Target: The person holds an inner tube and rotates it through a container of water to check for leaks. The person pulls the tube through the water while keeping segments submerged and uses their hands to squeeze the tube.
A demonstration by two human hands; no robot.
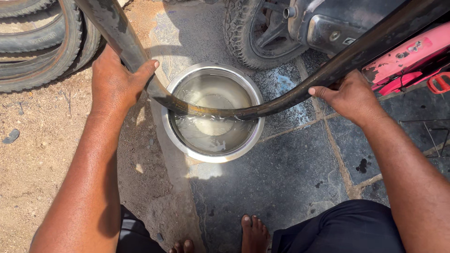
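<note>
Stone paving beside dirt, outdoors. Steel bowl (213,112) of water on ground. Black tube (262,108): my left hand (117,77) and right hand (349,96) each clench it, bending its low loop under the water. Tyres (37,42), motorbike wheel (255,33) near.

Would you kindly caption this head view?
Both hands, left and right, dip a black rubber inner tube into a water-filled steel bowl.
</note>
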